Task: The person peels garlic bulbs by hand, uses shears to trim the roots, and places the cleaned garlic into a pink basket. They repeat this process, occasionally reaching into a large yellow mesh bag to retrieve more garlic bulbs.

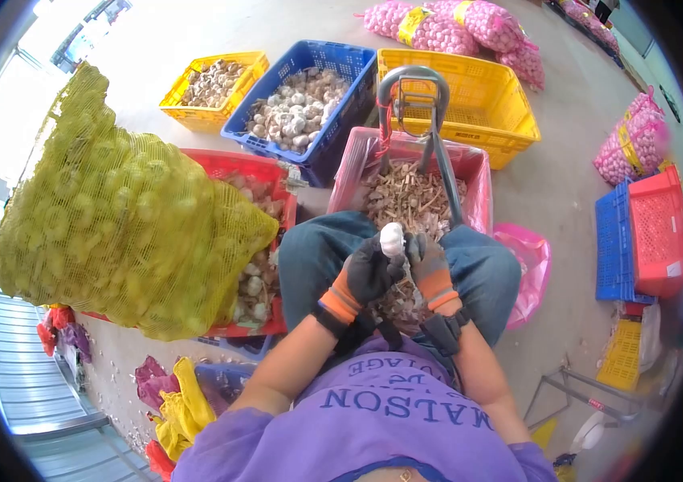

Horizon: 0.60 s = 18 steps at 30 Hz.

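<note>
My left hand [369,271], in a black and orange glove, is wrapped round the lower part of a white garlic bulb [392,239] held upright above my lap. Close on its right, my right hand [430,269], gloved the same way, has its fingers bent beside the bulb; what they pinch is too small to make out. A thin strip of peel or root hangs between the hands. Just beyond them stands a pink lined crate [478,173] with cut stems and skins [409,197] in it, and a grey metal cutter frame [442,153] rises from it.
A yellow-green net sack of garlic [132,233] lies over a red crate [277,317] at left. Ahead stand a blue crate of bulbs [317,165], a small yellow crate [205,119] and a large yellow crate [486,140]. Pink net sacks [438,28] lie behind; stacked crates [658,233] are at right.
</note>
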{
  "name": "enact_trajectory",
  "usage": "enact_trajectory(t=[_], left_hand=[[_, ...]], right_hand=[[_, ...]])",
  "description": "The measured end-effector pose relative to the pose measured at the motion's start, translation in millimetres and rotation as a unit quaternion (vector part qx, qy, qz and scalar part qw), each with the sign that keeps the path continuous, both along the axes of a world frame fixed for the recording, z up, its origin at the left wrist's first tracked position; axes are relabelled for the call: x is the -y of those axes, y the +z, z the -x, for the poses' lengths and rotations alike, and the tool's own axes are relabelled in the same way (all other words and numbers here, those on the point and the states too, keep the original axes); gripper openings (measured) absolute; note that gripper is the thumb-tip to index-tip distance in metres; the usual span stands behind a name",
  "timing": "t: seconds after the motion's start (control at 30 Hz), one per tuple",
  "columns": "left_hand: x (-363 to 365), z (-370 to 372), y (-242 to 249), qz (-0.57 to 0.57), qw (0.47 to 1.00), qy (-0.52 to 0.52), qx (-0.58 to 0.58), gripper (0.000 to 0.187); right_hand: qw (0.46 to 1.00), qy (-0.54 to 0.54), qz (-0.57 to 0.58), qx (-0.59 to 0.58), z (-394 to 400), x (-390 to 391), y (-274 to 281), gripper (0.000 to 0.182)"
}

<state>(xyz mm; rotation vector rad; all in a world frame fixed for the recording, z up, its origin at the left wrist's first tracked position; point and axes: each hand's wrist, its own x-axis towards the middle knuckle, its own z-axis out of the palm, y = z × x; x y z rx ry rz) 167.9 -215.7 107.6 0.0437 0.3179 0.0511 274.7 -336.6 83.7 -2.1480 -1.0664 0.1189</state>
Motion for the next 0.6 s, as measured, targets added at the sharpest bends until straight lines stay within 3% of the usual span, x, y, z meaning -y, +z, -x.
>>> enact_trajectory(t=[0.03, 0.1, 0.13, 0.17, 0.23, 0.27, 0.3, 0.37, 0.43, 0.5, 0.53, 0.57, 0.6], left_hand=[[-2, 0, -3, 0.019, 1.000, -0.008, 0.024, 0.041], [-4, 2, -10, 0.037, 0.998, -0.007, 0.048, 0.040], [-4, 3, -13, 0.040, 0.998, -0.008, 0.054, 0.040], [-4, 3, -15, 0.042, 0.997, -0.007, 0.060, 0.040], [7, -8, -4, -0.058, 0.994, 0.066, -0.066, 0.037], [14, -15, 4, -0.173, 0.980, 0.093, -0.023, 0.038], [11, -11, -5, -0.303, 0.950, 0.037, -0.064, 0.042], [18, -6, 10, -0.625, 0.778, 0.008, -0.072, 0.047], [11, 5, 55, -0.637, 0.765, 0.050, -0.079, 0.048], [-7, 22, 92, -0.747, 0.633, 0.169, -0.115, 0.042], [-27, 36, 79, -0.718, 0.654, 0.173, -0.162, 0.037], [-49, 61, 75, -0.883, 0.403, 0.137, -0.199, 0.034], [-73, 85, 71, -0.951, 0.105, 0.139, -0.255, 0.031]], right_hand=[[0.997, 0.011, 0.016, 0.075, -1, 2, -1, 0.031], [0.975, -0.108, 0.192, -0.030, -7, 2, -2, 0.036], [0.991, -0.073, 0.109, 0.039, -13, 4, -7, 0.047], [0.991, -0.067, 0.107, 0.035, -18, 9, -11, 0.047], [0.981, -0.076, -0.103, -0.146, -19, 8, 5, 0.053], [0.960, -0.045, -0.076, -0.266, -17, 5, 17, 0.049], [0.966, 0.014, -0.048, -0.253, -19, 3, 22, 0.046], [0.965, 0.088, -0.023, -0.245, -28, 9, 14, 0.043], [0.939, 0.034, -0.057, -0.337, -41, 32, -1, 0.043], [0.871, -0.017, -0.119, -0.477, -55, 49, 22, 0.041], [0.828, -0.040, -0.148, -0.539, -63, 58, 43, 0.040], [0.771, -0.010, -0.260, -0.581, -71, 72, 58, 0.034], [0.744, -0.010, -0.320, -0.586, -78, 88, 65, 0.032]])
